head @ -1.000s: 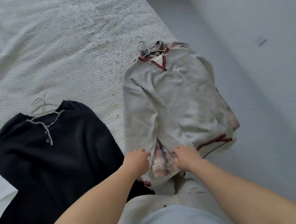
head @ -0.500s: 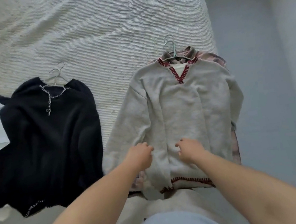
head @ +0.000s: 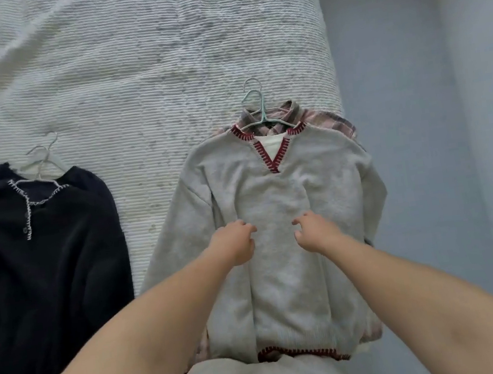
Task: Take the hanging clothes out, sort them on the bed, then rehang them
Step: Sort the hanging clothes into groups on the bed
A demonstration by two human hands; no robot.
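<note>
On bed: grey jumper (head: 289, 212) laid flat near the right edge, on a hanger (head: 254, 104), over a plaid shirt (head: 329, 122) showing at collar and hem.
Far left on bed: black top (head: 45, 260), also flat, on its own hanger (head: 44, 160).
Left hand (head: 233, 242): resting on the jumper's middle, fingers curled loosely, grasping nothing that can be seen.
Right hand (head: 317, 231): just beside the left, likewise curled on the knit, no fold pinched.
Done: clothes out and lying on the bed (head: 130, 76), split into two piles.
Left: likely finish smoothing, then rehang everything; no rail in view.
Changed since a second ago: hands moved up from the hem to mid-chest; plaid patch at the hem now covered; jumper lying straighter; white garment at far left no longer in view.
</note>
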